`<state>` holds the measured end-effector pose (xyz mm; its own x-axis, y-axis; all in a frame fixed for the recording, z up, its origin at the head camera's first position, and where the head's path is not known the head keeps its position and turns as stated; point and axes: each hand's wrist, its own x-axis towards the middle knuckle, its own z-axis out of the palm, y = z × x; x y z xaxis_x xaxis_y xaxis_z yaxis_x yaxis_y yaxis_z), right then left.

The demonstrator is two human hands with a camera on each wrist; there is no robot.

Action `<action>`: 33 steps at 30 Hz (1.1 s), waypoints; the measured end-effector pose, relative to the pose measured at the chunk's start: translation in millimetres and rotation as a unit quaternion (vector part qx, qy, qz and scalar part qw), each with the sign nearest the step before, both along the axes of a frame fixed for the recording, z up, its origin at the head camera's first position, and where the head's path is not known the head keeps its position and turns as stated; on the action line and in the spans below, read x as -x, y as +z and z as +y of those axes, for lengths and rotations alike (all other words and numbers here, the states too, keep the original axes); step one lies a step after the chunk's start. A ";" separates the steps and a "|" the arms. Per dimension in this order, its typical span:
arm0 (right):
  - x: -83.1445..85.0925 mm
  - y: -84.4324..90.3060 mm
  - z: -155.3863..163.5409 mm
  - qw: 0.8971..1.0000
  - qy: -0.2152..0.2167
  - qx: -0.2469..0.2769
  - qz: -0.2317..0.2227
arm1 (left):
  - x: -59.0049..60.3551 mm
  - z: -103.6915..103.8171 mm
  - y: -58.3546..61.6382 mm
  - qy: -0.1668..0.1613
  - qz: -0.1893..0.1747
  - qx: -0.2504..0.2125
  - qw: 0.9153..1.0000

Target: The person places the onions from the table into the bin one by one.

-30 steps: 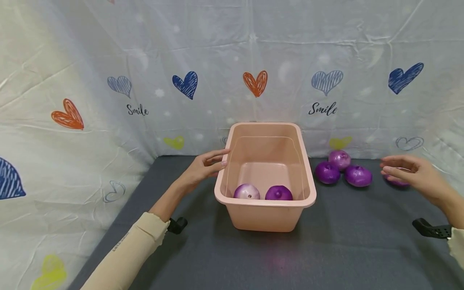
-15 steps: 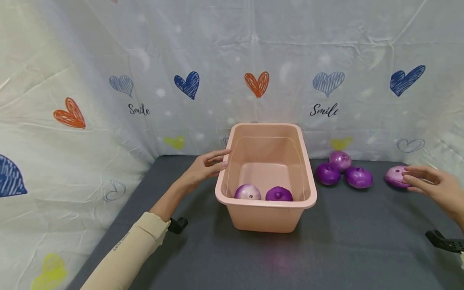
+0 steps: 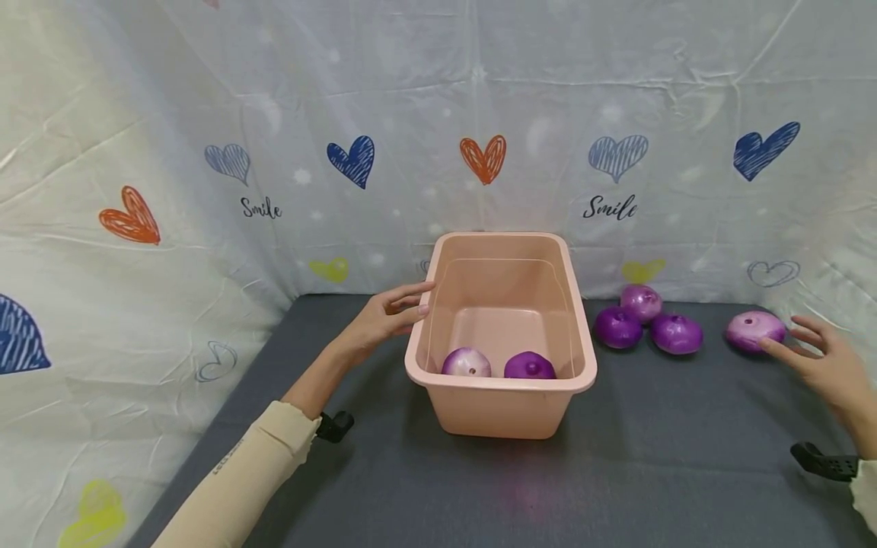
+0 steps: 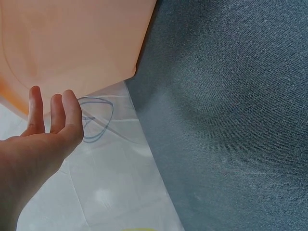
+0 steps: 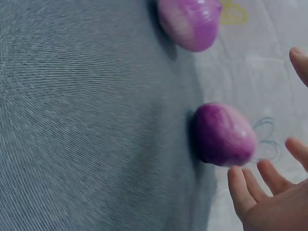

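Note:
A pink plastic tub (image 3: 503, 383) stands mid-table with two purple onions (image 3: 467, 363) (image 3: 529, 366) lying at its near end. My left hand (image 3: 411, 301) rests with straight fingers against the tub's left rim; in the left wrist view the fingers (image 4: 53, 110) point at the tub wall (image 4: 72, 43). A lone pale purple onion (image 3: 755, 330) (image 5: 224, 134) lies at the far right. My right hand (image 3: 802, 346) (image 5: 260, 192) is just right of it, fingers spread, holding nothing, one fingertip at or near the onion's edge.
Three more purple onions (image 3: 641, 302) (image 3: 618, 327) (image 3: 676, 333) cluster between the tub and the lone onion. The table (image 3: 671, 441) is covered in dark grey cloth. A white sheet printed with hearts (image 3: 479, 114) walls in the back and both sides.
My right hand, first hovering over the lone onion, has drawn back to the right and toward me, leaving the onion uncovered. The left hand and the tub have stayed put.

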<state>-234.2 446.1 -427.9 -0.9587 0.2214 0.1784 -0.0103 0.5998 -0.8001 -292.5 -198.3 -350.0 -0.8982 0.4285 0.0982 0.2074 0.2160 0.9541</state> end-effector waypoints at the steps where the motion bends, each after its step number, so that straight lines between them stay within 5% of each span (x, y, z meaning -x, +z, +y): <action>1: 1.1 -0.7 -1.0 1.000 -0.003 0.001 -0.005 | -0.1 0.0 0.1 -0.001 0.000 0.000 1.000; 12: 18.1 -7.1 -10.8 0.998 -0.006 0.065 -0.012 | -1.9 1.0 -0.2 0.001 -0.004 -0.002 1.000; 22: 31.1 -8.2 -6.7 0.999 0.012 0.037 -0.007 | -1.7 0.4 2.2 -0.005 -0.010 -0.005 1.000; 33: 39.5 -17.3 6.4 0.998 0.041 -0.049 0.007 | -1.0 0.3 1.3 0.003 -0.009 0.006 1.000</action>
